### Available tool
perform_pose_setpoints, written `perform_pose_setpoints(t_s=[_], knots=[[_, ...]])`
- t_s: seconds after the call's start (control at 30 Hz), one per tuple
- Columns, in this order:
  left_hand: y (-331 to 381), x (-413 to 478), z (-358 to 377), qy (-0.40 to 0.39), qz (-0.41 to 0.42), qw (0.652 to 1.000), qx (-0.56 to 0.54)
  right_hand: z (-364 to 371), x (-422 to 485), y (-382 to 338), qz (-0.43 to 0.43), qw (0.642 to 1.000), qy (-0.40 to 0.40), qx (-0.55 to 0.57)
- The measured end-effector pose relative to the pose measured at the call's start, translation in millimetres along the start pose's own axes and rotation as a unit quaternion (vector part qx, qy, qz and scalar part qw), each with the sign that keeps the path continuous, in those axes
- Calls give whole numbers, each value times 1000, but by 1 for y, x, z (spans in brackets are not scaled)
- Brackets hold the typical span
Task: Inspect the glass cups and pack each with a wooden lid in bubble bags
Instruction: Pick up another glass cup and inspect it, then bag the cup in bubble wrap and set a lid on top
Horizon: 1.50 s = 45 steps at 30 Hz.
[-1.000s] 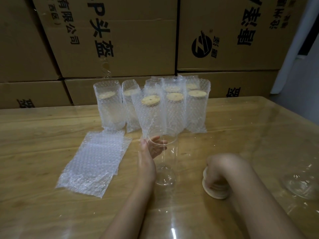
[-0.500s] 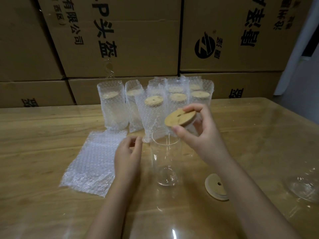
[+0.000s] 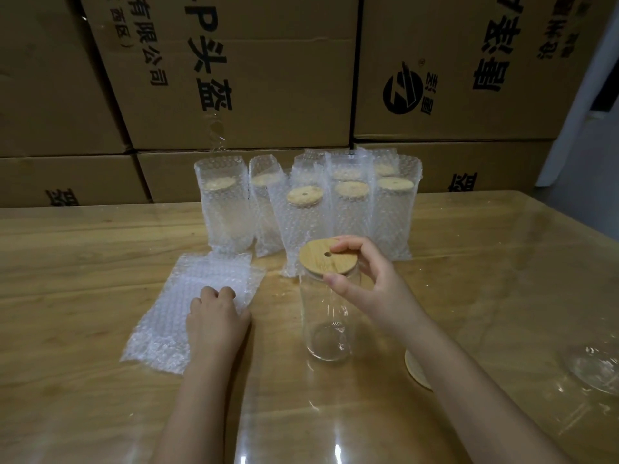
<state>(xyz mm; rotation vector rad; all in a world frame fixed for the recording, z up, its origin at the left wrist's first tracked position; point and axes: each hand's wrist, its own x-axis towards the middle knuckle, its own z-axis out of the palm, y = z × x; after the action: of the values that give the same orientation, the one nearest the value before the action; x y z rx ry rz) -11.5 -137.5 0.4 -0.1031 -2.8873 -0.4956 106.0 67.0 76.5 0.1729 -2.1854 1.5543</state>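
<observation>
A clear glass cup (image 3: 326,326) stands upright at the table's middle. On its rim sits a round wooden lid (image 3: 321,256) with a small hole, and my right hand (image 3: 366,277) pinches the lid's right edge between thumb and fingers. To the left, my left hand (image 3: 216,318) rests on a flat stack of bubble bags (image 3: 187,303), fingers curled at the top bag's edge. Several packed cups in bubble bags (image 3: 304,209) stand in rows behind.
A stack of spare wooden lids (image 3: 415,370) lies by my right forearm, partly hidden. More bare glass (image 3: 599,366) sits at the right edge. Cardboard boxes (image 3: 234,78) form a wall behind the wooden table (image 3: 83,262).
My right hand has lowered the lid from above the cup onto its rim. My left hand has moved left from beside the cup onto the bubble bags.
</observation>
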Motion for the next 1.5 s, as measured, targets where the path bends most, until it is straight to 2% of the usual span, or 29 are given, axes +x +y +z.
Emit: perform_pose_setpoints(t_s=[0.3, 0.4, 0.47, 0.6, 0.7, 0.83, 1.0, 1.13, 1.23, 1.33, 1.43, 1.5], knots=[[-1, 5, -18, 17, -27, 999, -18, -6, 0, -2, -77, 986, -10, -145], [-1, 7, -35, 70, -19, 997, -11, -6, 0, -5, -99, 975, -29, -199], [2, 9, -52, 109, -6, 994, -13, -4, 0, -6, -116, 970, -32, -209], [13, 7, -86, 115, 33, 993, 6, -1, -2, -7, -131, 955, -42, -265], [19, -3, -106, 149, 82, 985, 24, -1, -2, -9, -134, 950, -27, -281], [26, -15, -129, 186, 143, 972, -14, 0, -3, -12, -128, 946, -34, -295], [36, -29, -157, 259, 205, 938, -104, -6, 0, -16, -64, 972, -59, -219], [43, -40, -176, 245, 279, 910, -186, -9, 0, -22, -35, 984, -25, -175], [49, -51, -191, 191, 357, 886, -226, -8, -1, -31, -66, 980, 1, -186], [51, -61, -196, 155, 418, 858, -255, -16, -2, -44, -141, 969, 68, -190], [53, -58, -186, 196, 416, 838, -293, -27, -7, -59, -211, 956, 107, -172], [54, -48, -177, 231, 388, 832, -321, -31, -10, -67, -167, 977, 109, -80]])
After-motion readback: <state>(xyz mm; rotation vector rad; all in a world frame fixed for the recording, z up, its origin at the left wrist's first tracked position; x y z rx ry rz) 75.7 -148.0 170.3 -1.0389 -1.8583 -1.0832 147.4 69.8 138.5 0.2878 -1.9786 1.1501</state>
